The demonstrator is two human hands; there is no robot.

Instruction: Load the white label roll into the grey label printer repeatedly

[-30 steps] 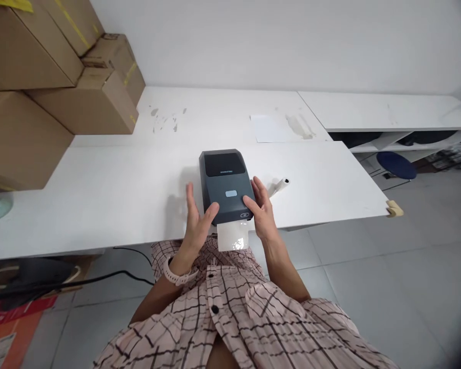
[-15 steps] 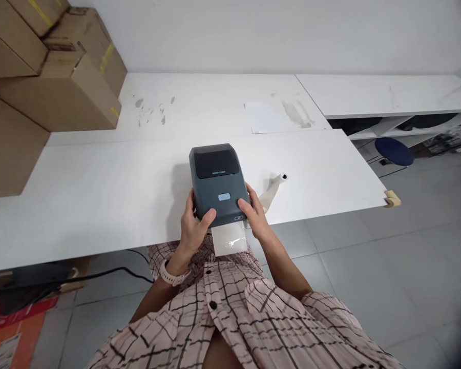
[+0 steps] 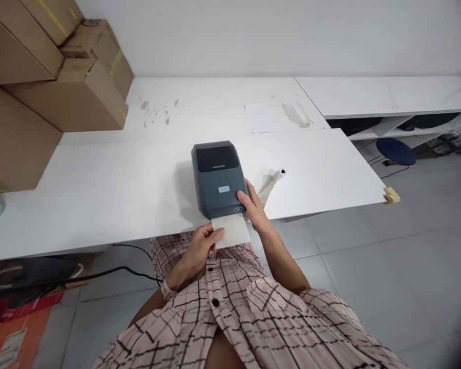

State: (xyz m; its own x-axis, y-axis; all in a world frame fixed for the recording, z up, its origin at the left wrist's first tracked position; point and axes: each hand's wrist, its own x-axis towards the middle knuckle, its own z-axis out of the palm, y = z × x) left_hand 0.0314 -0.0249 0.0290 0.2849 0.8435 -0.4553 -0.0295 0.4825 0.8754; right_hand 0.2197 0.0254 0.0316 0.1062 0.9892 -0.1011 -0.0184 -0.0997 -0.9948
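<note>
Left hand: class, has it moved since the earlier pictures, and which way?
Yes: judged against the front edge of the table, the left hand has moved toward the wearer, from the printer to its protruding paper.

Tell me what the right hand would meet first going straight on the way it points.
The dark printer: the right hand points into its near right side, thumb on top, with seemingly no gap between.

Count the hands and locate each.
2: the left hand pinches the paper strip at the near edge of the label printer; the right hand grips its right side.
</note>
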